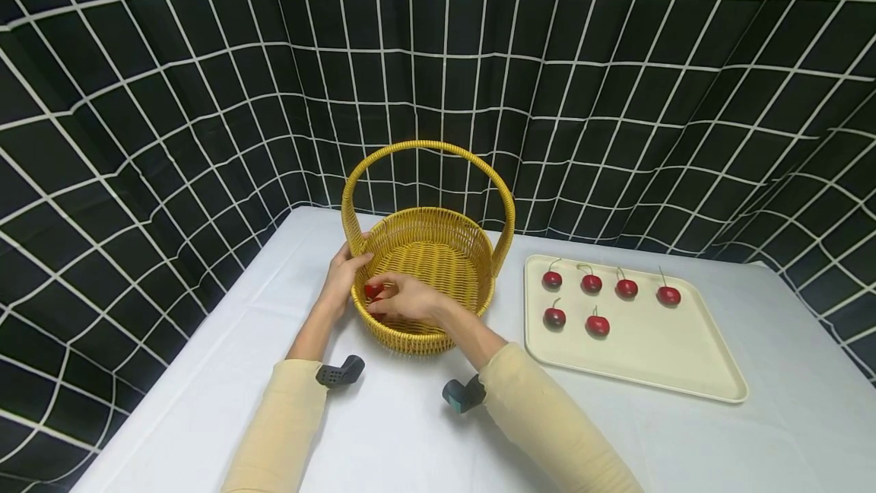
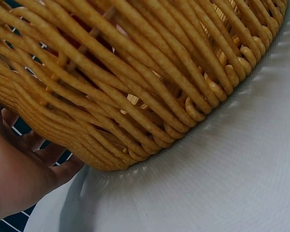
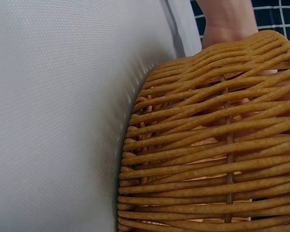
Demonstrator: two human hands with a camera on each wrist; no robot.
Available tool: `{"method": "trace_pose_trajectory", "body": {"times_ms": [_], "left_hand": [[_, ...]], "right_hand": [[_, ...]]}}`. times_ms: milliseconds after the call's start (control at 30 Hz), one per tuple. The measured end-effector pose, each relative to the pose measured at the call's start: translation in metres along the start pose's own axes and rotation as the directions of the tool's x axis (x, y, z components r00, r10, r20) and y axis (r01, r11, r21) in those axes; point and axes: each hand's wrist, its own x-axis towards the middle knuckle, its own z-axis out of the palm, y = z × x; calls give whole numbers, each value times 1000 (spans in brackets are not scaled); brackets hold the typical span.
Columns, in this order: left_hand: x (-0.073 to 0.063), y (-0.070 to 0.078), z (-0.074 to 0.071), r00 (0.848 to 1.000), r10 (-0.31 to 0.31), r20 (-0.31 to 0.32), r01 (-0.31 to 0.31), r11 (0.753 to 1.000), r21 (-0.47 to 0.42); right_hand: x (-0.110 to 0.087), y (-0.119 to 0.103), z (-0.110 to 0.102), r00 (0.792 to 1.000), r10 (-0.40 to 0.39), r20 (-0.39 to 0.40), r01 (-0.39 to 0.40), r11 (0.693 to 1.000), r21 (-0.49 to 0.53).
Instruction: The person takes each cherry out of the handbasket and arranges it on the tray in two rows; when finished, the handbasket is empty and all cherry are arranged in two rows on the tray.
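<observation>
A yellow wicker basket (image 1: 438,223) with a tall arched handle stands on the white table. My left hand (image 1: 340,274) grips its left side near the foot of the handle, thumb over the rim. In the left wrist view, the fingers of the left hand (image 2: 19,169) lie along the outside of the weave. Reaching inside the basket, my right hand (image 1: 409,299) has its thumb and fingers curled around a red cherry at the left wall. Another bit of red, a cherry (image 1: 372,291), shows just beyond the fingertips. Basket weave mostly hides the right hand in the right wrist view.
To the right lies a cream tray (image 1: 657,352) with several dark red stemmed cherries (image 1: 598,326) in two rows. A black curtain with white grid lines (image 1: 438,44) hangs behind and beside the table. The basket handle arches above its opening.
</observation>
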Motion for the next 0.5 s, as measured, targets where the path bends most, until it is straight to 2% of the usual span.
{"method": "trace_pose_trajectory", "body": {"times_ms": [100,300,500], "left_hand": [[0,-1,0,1000,-2,3,2,1000,-4],[0,-1,0,1000,0,-1,0,1000,1],[0,0,1,1000,0,4,0,1000,9]], "right_hand": [[0,1,-1,1000,7,-27,-7,1000,2],[-2,0,-2,999,29,-25,-26,994,102],[-3,0,-4,998,26,-52,-20,992,122]]}}
